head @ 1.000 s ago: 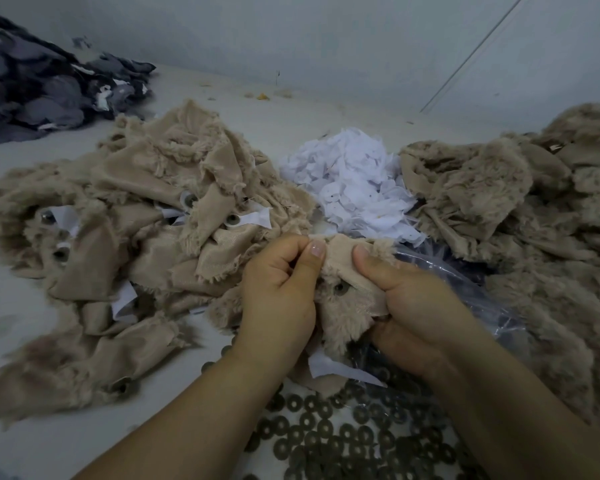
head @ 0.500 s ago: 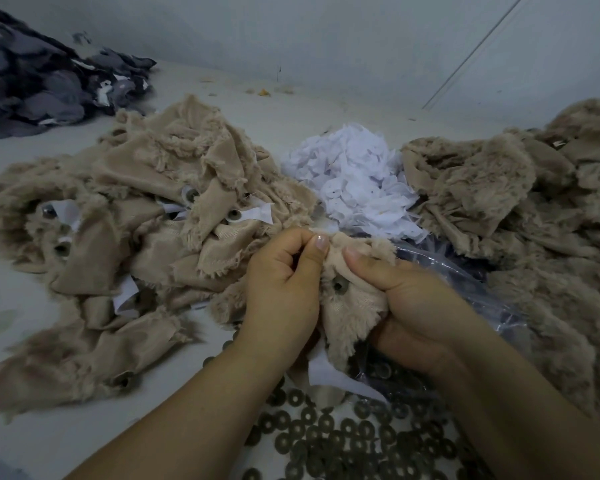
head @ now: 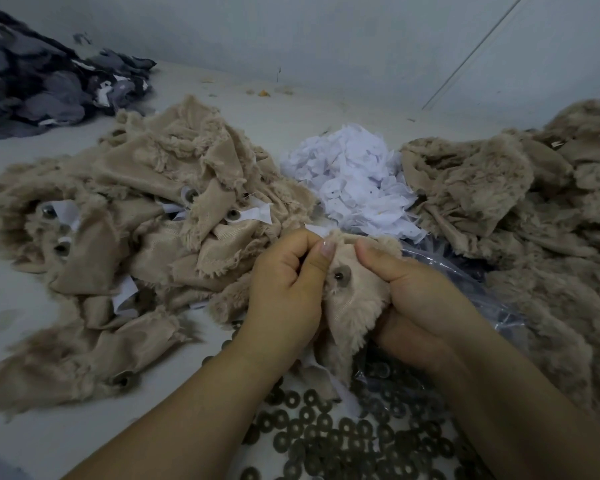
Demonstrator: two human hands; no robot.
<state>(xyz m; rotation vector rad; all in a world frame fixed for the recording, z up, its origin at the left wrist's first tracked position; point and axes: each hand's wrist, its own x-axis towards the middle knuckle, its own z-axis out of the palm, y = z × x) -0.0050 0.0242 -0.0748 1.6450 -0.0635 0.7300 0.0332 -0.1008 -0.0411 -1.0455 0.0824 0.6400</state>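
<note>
Right now your left hand (head: 284, 292) and your right hand (head: 420, 299) meet low in the middle of the view, both gripping one small piece of beige plush fabric (head: 357, 306) with a furry fringe. Your left fingers (head: 291, 251) are curled tight, with the thumb pressed against the piece's upper left edge. I cannot tell whether anything else sits inside that fist. Your right thumb lies along the top right edge, and the other right fingers curl under the piece and hold it from below. The smooth backing faces you, and a small dark round stud (head: 342, 274) pokes through it, just beside your left thumb tip.

You hold the piece over a scatter of dark grey ring-shaped washers (head: 326, 434), which spread across the pale desk (head: 32, 323) between your forearms. A crumpled clear plastic bag (head: 465, 282) lies just behind your right hand.

To your left sits a heap of beige plush pieces (head: 153, 220), several of them showing studs and white slips. To your right is a taller mound of beige fur fabric (head: 534, 220). Between the two, just beyond your hands, lies a pile of white punched scraps (head: 354, 178). A heap of dark grey fabric (head: 42, 88) lies at the far left, well apart from the rest.
</note>
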